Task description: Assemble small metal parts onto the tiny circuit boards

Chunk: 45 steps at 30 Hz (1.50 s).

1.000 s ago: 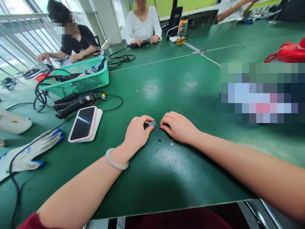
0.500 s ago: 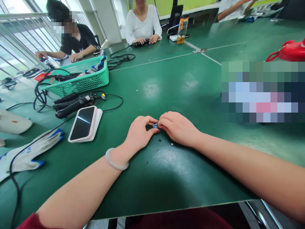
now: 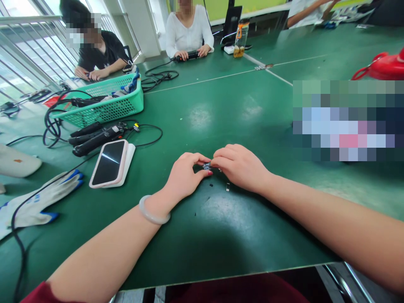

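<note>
Just above the green table point(image 3: 176, 126), my left hand point(image 3: 186, 174) pinches a small grey-blue piece point(image 3: 206, 166) with fine detail between thumb and fingertips. Its exact kind is too small to make out. My right hand point(image 3: 238, 166) meets it from the other side, fingers curled together at the piece's right edge; whether they grip it or something else is hidden. Below the right hand lies a small whitish rectangular bit point(image 3: 227, 187), and a tiny black bit point(image 3: 211, 185) rests to its left. Another dark speck point(image 3: 195, 214) is nearer the table's front edge.
Left of my hands lie a phone point(image 3: 109, 163), a black folded tripod-like device point(image 3: 97, 139) with cables, and a white-blue glove point(image 3: 41, 206). Behind them stands a green basket point(image 3: 110, 107). Two people sit across the table; a bottle point(image 3: 240, 40) stands at the back.
My right hand has shifted slightly up and right, showing more of the whitish bit beneath it. My left hand keeps its pinch. The person at far left has drawn both hands together.
</note>
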Each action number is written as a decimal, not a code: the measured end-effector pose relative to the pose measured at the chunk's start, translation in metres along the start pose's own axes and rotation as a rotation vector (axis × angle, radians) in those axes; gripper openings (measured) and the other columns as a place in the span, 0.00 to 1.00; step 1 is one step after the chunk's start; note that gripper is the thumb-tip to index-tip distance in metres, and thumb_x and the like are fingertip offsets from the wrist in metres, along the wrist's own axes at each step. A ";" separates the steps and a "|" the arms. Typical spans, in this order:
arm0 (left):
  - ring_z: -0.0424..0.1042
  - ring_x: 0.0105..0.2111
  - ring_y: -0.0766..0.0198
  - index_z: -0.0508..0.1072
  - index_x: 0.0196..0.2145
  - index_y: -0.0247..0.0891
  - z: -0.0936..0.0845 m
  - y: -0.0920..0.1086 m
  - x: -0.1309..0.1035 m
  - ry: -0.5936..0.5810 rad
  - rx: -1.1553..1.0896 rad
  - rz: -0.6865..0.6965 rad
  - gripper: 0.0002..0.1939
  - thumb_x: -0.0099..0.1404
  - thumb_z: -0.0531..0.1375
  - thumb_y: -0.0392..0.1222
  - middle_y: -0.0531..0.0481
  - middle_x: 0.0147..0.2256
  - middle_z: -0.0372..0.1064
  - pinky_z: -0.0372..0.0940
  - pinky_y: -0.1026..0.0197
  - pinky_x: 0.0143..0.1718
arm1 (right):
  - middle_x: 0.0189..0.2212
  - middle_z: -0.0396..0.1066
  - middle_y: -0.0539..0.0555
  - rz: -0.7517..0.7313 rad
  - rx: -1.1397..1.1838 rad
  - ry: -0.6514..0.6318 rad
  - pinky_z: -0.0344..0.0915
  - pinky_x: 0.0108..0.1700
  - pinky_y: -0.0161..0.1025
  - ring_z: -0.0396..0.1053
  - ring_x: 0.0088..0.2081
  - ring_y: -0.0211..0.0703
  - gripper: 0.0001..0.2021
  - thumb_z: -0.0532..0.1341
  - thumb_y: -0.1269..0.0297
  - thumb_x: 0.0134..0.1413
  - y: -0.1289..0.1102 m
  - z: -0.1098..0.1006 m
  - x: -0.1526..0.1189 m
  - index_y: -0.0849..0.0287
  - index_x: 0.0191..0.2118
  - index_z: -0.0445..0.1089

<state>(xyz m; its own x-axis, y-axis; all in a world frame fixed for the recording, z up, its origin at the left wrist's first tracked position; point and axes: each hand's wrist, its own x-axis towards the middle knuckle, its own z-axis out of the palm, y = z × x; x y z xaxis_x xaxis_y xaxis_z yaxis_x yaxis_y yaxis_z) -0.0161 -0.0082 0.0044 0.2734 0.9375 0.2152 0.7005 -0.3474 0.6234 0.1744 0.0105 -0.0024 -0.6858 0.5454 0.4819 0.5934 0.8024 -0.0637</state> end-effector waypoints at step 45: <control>0.68 0.40 0.61 0.75 0.36 0.42 0.000 -0.001 0.000 -0.028 0.053 -0.023 0.10 0.54 0.65 0.40 0.52 0.35 0.74 0.64 0.57 0.43 | 0.35 0.74 0.55 -0.075 0.049 -0.062 0.61 0.38 0.38 0.68 0.35 0.42 0.10 0.54 0.67 0.60 -0.004 -0.006 -0.004 0.60 0.35 0.73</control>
<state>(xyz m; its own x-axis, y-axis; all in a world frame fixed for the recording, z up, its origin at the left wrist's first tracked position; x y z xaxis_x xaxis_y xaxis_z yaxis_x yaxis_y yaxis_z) -0.0163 -0.0074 0.0036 0.2751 0.9445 0.1797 0.7402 -0.3274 0.5873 0.1772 0.0036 0.0014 -0.7532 0.4958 0.4323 0.5191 0.8517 -0.0724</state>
